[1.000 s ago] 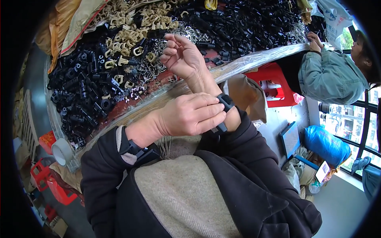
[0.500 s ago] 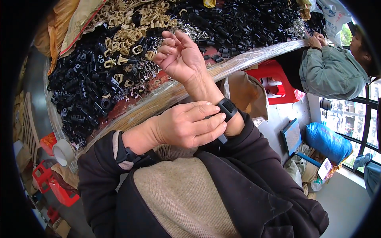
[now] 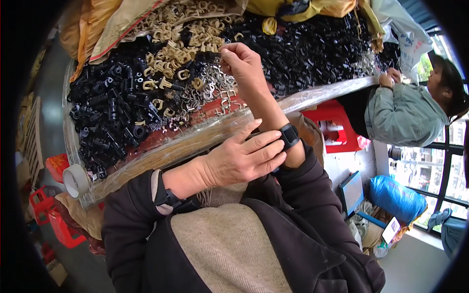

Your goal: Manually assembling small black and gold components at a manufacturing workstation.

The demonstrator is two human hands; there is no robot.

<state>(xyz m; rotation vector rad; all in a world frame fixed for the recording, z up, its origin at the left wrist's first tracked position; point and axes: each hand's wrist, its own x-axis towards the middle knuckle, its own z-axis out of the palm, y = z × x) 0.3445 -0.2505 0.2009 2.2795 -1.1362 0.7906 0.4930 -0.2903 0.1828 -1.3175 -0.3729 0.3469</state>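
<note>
My right hand [image 3: 244,66] is raised over the heap of parts, its fingers curled in a loose fist with nothing showing in it. A black wristband [image 3: 290,136] with a dark oblong module sits round my right wrist. My left hand [image 3: 246,155] lies across the near side of that wrist, fingertips touching the band. Its fingers are stretched out, the index lifted apart from the others; its thumb is mostly hidden. Another dark band [image 3: 171,199] circles my left wrist at the sleeve. Nearest to my right hand are bent silvery metal hooks [image 3: 210,88] and beige plastic clips [image 3: 183,46].
Black plastic parts [image 3: 110,107] cover much of the table, whose film-wrapped edge [image 3: 171,150] runs before me. A tape roll [image 3: 76,180] is at the left corner. On the right, a person [image 3: 408,110] in a grey-green jacket works near a red stool [image 3: 334,124].
My right hand has turned over and curled from open palm to loose fist. My left fingers have loosened around the wristband, with the index lifting away. The view has shifted slightly.
</note>
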